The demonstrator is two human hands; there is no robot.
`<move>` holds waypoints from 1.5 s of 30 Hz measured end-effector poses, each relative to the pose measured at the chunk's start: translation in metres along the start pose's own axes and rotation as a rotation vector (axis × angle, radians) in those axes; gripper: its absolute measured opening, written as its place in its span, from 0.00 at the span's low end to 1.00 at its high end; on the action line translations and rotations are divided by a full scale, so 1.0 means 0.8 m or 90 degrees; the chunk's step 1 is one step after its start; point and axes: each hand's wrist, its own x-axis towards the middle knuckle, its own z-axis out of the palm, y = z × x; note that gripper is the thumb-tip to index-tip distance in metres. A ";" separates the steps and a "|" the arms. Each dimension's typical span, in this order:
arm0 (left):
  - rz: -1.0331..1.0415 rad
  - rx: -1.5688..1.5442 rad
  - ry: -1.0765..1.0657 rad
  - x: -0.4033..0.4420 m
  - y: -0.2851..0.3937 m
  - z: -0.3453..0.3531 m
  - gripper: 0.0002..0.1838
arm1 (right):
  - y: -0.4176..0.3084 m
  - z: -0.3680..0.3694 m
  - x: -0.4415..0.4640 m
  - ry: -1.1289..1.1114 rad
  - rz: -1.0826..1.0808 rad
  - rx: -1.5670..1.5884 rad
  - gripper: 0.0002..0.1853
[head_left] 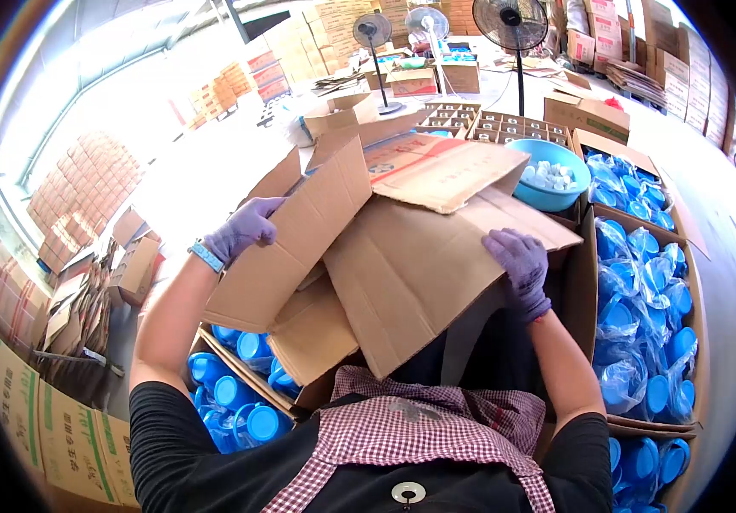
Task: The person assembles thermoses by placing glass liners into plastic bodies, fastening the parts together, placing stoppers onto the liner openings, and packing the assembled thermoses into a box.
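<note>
A brown cardboard box point(415, 278) lies partly unfolded in front of my lap, its large panels spread at angles. My left hand point(244, 231), in a purple glove, is closed over the upper edge of a tilted box flap point(308, 235). At the right edge of the broad lower panel, my right hand point(520, 263), also gloved, grips the cardboard with fingers bent over it. A printed flap point(445, 171) with red marks lies across the top. Whether all these panels belong to one box, I cannot tell.
Cartons of bagged blue-lidded containers point(641, 321) stand at my right, and more blue lids point(235, 393) at lower left. A blue basin point(549, 198) with small white pieces sits beside divided cartons point(518, 128). Fans point(512, 26), flattened cardboard point(77, 316) and stacked boxes surround the area.
</note>
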 end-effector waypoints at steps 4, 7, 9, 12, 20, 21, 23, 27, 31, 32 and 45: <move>0.089 -0.045 0.109 0.001 -0.008 -0.041 0.43 | -0.028 -0.030 0.011 -0.015 0.015 0.023 0.18; 0.189 -0.086 0.165 -0.031 0.020 -0.078 0.44 | -0.028 -0.050 0.027 0.024 -0.017 0.021 0.18; 0.207 -0.092 0.171 -0.053 0.030 -0.098 0.44 | -0.029 -0.052 0.048 0.036 -0.024 0.002 0.18; 0.199 -0.131 0.201 -0.083 0.046 -0.114 0.44 | -0.022 -0.010 0.093 0.083 -0.067 0.051 0.19; 0.179 -0.061 0.275 -0.103 0.014 -0.067 0.38 | -0.084 0.247 0.169 0.095 -0.037 -0.001 0.26; 0.184 -0.021 0.279 -0.101 0.015 -0.054 0.38 | -0.090 0.293 0.159 0.026 0.001 0.063 0.27; 0.198 0.036 0.248 -0.100 0.005 -0.036 0.37 | -0.099 0.373 0.125 -0.155 0.097 0.150 0.27; 0.224 0.158 0.141 -0.088 -0.039 0.025 0.35 | -0.085 0.463 0.076 -0.290 0.084 -0.004 0.24; 0.322 0.265 0.012 -0.058 -0.087 0.114 0.36 | -0.068 0.454 0.062 -0.294 0.143 0.138 0.20; 0.345 0.239 -0.029 -0.045 -0.104 0.132 0.37 | -0.062 0.437 0.055 -0.282 0.161 0.173 0.19; -0.122 -0.459 0.654 -0.048 -0.487 0.167 0.30 | -0.039 0.229 -0.041 -0.010 1.138 1.165 0.31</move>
